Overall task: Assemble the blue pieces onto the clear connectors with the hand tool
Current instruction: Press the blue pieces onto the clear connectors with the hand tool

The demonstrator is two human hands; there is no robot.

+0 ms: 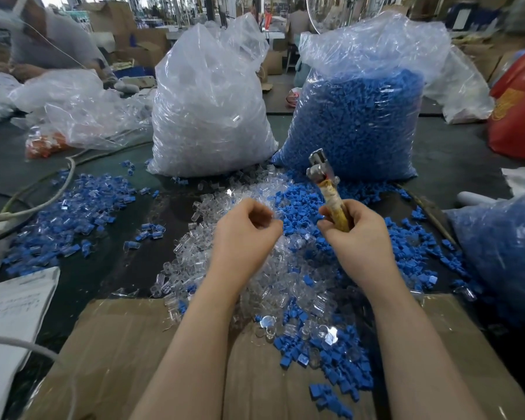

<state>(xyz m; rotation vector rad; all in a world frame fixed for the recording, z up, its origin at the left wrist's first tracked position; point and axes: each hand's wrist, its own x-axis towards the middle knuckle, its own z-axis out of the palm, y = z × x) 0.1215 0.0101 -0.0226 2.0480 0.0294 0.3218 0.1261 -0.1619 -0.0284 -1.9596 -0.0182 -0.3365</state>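
My right hand (353,228) grips the taped yellowish handle of a hand tool (325,180), whose metal head points up and away. My left hand (246,228) hovers over a heap of clear connectors (255,277), fingers curled; whether they pinch a clear piece I cannot tell. Loose blue pieces (325,356) lie mixed in and to the right of the heap. More blue pieces, joined with clear ones, (70,207) are spread on the left.
Two tall plastic bags stand behind: clear connectors (209,116) and blue pieces (358,122). Cardboard (134,359) covers the near edge. Papers (9,313) and cables (43,198) lie left. Another bag of blue parts (503,253) sits right. A person (43,34) works far left.
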